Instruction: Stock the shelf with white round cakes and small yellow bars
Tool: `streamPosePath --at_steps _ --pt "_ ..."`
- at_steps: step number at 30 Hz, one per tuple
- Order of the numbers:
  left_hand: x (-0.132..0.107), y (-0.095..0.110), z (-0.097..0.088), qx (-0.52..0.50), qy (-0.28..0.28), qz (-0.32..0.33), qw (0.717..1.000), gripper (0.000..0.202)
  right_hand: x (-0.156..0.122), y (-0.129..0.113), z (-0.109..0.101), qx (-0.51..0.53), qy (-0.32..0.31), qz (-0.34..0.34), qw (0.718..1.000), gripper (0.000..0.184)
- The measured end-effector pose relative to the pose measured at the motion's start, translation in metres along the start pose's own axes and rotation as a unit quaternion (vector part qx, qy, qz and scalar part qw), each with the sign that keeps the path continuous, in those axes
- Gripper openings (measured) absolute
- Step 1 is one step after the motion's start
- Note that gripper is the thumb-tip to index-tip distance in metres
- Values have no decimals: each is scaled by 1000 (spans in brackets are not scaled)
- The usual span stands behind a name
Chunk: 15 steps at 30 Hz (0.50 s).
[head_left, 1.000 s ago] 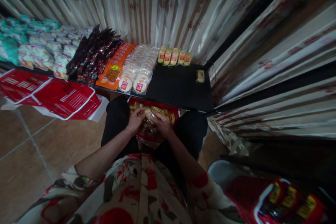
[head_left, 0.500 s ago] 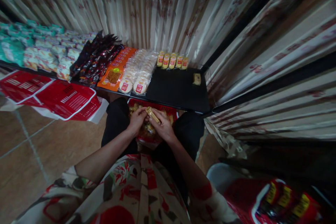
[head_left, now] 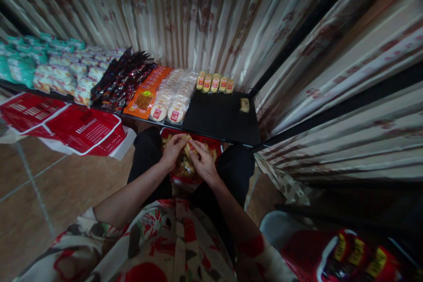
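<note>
Between my knees, my left hand (head_left: 173, 152) and my right hand (head_left: 203, 161) both pinch one small yellow wrapped snack (head_left: 187, 147). Fingers cover much of it. Right below them is a red bag (head_left: 216, 144) holding several loose wrapped snacks (head_left: 185, 168) of a like golden colour. On the black shelf (head_left: 214, 116) in front of me, a row of several yellow packaged snacks (head_left: 215, 83) stands at the back edge. A single wrapped piece (head_left: 244, 105) lies apart at the shelf's right end.
Along the shelf to the left sit clear-wrapped round crackers (head_left: 175, 112), an orange packet (head_left: 143, 99), dark packets (head_left: 115, 83), white packets (head_left: 61, 77) and green packets (head_left: 20, 68). Red bags (head_left: 86, 128) hang under the shelf. A striped curtain (head_left: 178, 17) closes the back; another red bag (head_left: 304, 251) stands at lower right.
My right fingers have moved over the snack, covering more of it, and both hands are closer together. The view has tilted slightly; the shelf goods look unchanged.
</note>
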<state>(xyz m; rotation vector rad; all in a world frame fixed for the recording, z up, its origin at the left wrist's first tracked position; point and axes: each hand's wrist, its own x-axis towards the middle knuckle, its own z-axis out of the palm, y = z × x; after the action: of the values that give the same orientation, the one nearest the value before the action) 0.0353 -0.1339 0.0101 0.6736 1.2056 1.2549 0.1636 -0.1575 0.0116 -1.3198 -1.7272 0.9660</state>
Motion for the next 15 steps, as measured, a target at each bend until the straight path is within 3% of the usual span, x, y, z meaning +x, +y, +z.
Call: streamPosePath --at_steps 7,15 --pt "14 6 9 20 -14 3 1000 37 12 1 -2 17 58 49 997 53" --pt "27 17 28 20 -8 -2 1000 37 37 13 -11 87 75 104 988 37"
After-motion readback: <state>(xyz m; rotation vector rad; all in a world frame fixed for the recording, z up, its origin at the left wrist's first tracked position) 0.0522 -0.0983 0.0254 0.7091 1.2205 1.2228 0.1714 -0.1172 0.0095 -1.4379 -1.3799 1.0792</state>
